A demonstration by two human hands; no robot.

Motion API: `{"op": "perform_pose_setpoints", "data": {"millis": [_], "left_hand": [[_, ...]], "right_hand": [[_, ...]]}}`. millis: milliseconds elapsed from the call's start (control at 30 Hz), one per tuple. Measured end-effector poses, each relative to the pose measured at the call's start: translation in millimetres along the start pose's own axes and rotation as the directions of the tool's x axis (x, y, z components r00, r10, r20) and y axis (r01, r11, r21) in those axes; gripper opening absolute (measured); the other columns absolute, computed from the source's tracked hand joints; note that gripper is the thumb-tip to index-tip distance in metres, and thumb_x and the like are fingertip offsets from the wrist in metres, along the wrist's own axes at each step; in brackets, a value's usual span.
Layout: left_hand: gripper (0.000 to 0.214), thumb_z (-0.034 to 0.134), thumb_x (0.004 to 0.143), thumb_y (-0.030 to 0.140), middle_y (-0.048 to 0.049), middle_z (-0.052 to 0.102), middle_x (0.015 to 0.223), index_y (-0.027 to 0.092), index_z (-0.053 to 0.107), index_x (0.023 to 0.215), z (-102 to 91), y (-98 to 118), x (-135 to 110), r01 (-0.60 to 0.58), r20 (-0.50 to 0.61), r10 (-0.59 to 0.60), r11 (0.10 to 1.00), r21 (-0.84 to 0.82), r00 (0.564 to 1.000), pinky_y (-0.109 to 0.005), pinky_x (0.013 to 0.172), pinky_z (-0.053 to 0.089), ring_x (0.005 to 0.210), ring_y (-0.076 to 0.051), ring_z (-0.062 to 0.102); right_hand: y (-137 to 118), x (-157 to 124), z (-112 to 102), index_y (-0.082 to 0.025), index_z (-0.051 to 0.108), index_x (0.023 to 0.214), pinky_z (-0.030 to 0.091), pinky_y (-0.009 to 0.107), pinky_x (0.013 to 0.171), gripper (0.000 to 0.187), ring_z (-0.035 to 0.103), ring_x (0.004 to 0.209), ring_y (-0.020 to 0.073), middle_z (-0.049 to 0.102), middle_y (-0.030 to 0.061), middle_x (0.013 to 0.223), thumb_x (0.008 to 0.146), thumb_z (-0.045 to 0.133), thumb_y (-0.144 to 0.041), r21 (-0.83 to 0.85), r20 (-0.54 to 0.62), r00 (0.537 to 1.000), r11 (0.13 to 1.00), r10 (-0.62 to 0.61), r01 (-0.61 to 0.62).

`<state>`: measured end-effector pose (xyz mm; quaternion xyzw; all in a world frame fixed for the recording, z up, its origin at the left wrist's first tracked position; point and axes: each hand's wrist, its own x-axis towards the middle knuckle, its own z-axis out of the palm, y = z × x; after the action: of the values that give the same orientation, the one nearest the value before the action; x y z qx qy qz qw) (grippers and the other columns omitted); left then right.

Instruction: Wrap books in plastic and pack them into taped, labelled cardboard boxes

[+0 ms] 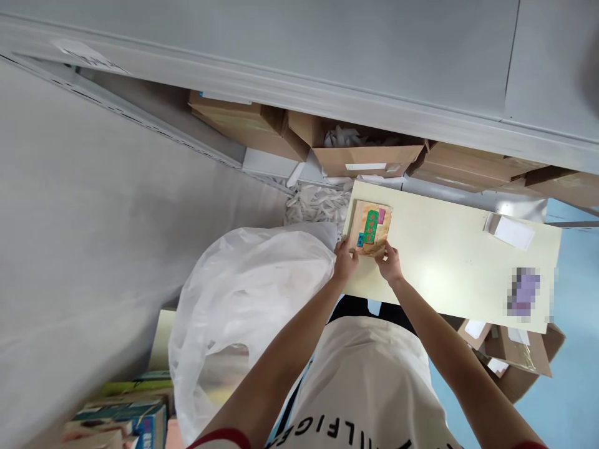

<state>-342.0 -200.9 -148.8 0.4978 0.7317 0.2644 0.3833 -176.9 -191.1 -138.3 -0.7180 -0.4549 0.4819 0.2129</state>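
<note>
The grip is two-handed — the left hand (pixel 345 262) clamped on the near left corner of the book (pixel 370 227), the right hand (pixel 390 264) pinching its near right corner. The book, orange-brown with green, pink and blue panels, extends forward from both hands, over the left end of the pale surface (pixel 440 262) — whether it rests there, I can't tell. A white plastic bag (pixel 255 265) bulges beside the left forearm.

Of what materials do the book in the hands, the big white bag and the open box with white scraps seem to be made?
The book: probably paper, fairly dull; its cover is yellowish, with printed colour blocks.
The bag: likely thin plastic film, slightly shiny; it is translucent and softly wrinkled.
The open box: seemingly matt cardboard, plain brown with folded flaps.
</note>
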Motion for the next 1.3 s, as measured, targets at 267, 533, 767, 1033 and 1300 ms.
{"op": "perform_pose_setpoints", "data": {"millis": [267,533,767,1033,1300], "left_hand": [[0.060,0.062,0.074,0.010,-0.0130,0.061,0.112,0.015,0.060,0.134,-1.8,3,44,0.025,-0.011,-0.025,1.000,-0.001,1.000,-0.037,0.098,0.050,0.106,-0.026,0.061],[0.056,0.062,0.076,0.011,-0.0141,0.063,0.112,0.014,0.061,0.132,-3.6,5,47,-0.003,0.004,0.003,0.999,0.034,1.000,-0.039,0.099,0.049,0.107,-0.028,0.061],[0.061,0.064,0.078,0.016,-0.0201,0.058,0.127,0.009,0.050,0.138,-0.3,17,36,-0.042,-0.121,0.049,0.998,0.056,0.991,-0.047,0.111,0.038,0.126,-0.033,0.052],[0.050,0.066,0.078,0.016,-0.0173,0.061,0.124,0.016,0.054,0.127,0.9,64,18,-0.223,-0.209,0.223,0.975,0.021,0.952,-0.053,0.108,0.042,0.123,-0.033,0.056],[0.025,0.060,0.088,0.023,-0.0094,0.065,0.117,0.022,0.065,0.112,-17.0,250,37,-0.691,-0.219,0.663,0.717,-0.088,0.716,-0.039,0.096,0.053,0.112,-0.022,0.063]], "right_hand": [[-28,34,0,-0.016,0.059,0.130,0.053,0.042,0.093,0.059,0.060,0.101,0.0244,0.061,0.0127,0.111,0.071,0.055,-0.016,-0.040,-0.049,0.998,0.999,-0.025,0.023],[-29,36,-3,-0.018,0.060,0.128,0.052,0.043,0.094,0.060,0.063,0.098,0.0246,0.061,0.0121,0.114,0.068,0.059,-0.015,-0.050,-0.024,0.999,0.999,-0.023,0.022],[-21,27,-15,-0.023,0.053,0.136,0.053,0.044,0.093,0.070,0.060,0.110,0.0278,0.061,0.0118,0.122,0.068,0.068,-0.026,-0.008,-0.034,0.999,1.000,-0.003,0.003],[-4,-11,-88,-0.023,0.060,0.124,0.058,0.042,0.076,0.057,0.067,0.093,0.0246,0.065,0.0125,0.116,0.070,0.068,-0.041,0.153,-0.089,0.996,0.988,0.014,-0.001],[-107,0,-278,-0.021,0.067,0.104,0.056,0.042,0.082,0.033,0.066,0.088,0.0213,0.070,0.0106,0.103,0.085,0.061,-0.047,-0.084,-0.492,0.654,0.779,-0.575,0.621]]}}
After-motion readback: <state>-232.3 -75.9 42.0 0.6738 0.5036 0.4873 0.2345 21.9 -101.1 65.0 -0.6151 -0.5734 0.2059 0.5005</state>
